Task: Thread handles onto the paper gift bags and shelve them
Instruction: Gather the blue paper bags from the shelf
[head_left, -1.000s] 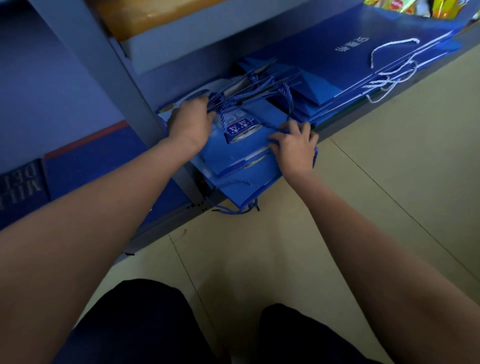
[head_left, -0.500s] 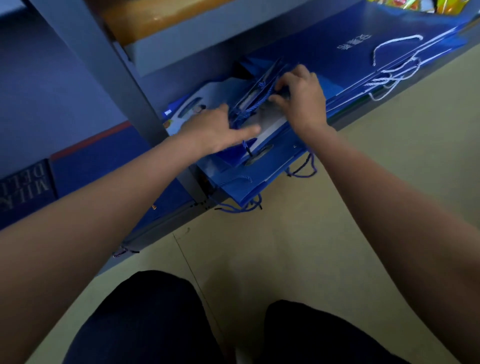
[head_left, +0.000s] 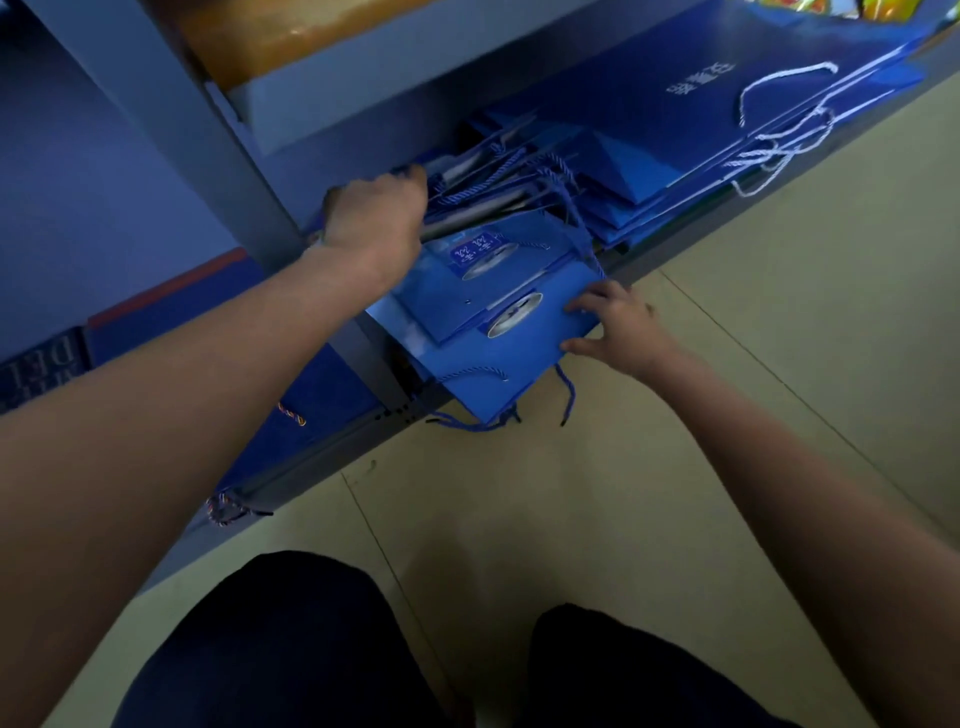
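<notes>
Pale beige floor tiles (head_left: 727, 415) fill the lower and right part of the view, and a grey metal shelving unit (head_left: 171, 119) with a slanted upright is seen across the top. On the low shelf, at the right, a stack of large flat dark blue paper bags (head_left: 649, 88) with white twisted cord handles (head_left: 779, 124) is laid. Beside it, toward the upright, a pile of smaller flat bright blue paper gift bags (head_left: 498, 338) is spread, its near edge overhanging the shelf front above the floor. Oval printed emblems are shown on the two top bags, and blue twisted cord handles (head_left: 566, 395) are seen dangling from the near edge and bunched at the far end of the pile.

The left hand (head_left: 374, 223) is placed on the far left part of the pile, its knuckles raised and its fingers curled down among the grey bag edges and blue cords; what exactly is gripped cannot be told, as the fingertips are hidden. The right hand (head_left: 618, 327) is set at the near right corner of the frontmost bag, with the fingers spread and laid on the bag's top face and the thumb pressed against its edge, so that the corner lies between thumb and fingers. Dark trouser knees (head_left: 291, 649) are seen at the bottom.
</notes>
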